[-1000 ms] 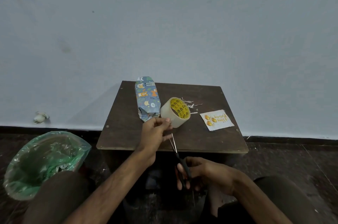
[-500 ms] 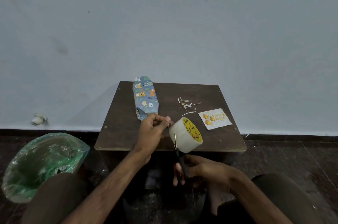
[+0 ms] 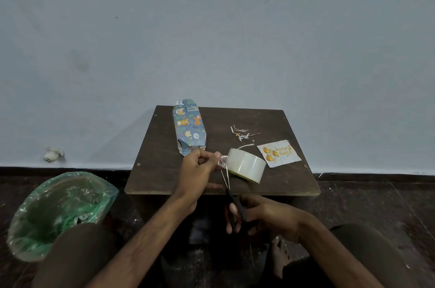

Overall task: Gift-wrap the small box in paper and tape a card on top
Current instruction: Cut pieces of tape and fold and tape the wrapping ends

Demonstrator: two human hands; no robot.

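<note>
Head view: your left hand (image 3: pixel 197 165) pinches tape (image 3: pixel 222 160) pulled left of the roll (image 3: pixel 246 166), while your right hand (image 3: pixel 263 214) grips scissors (image 3: pixel 235 203), blades spread just below that strip.

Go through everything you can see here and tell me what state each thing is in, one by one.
Wrapped box: covered in paper, no card on it.
Tape roll: strip pulled out, pinched by left hand.
Scissors: blades open at the strip, held by right hand.
Card: flat on table, untaped.
Bin: open, green liner.
</note>
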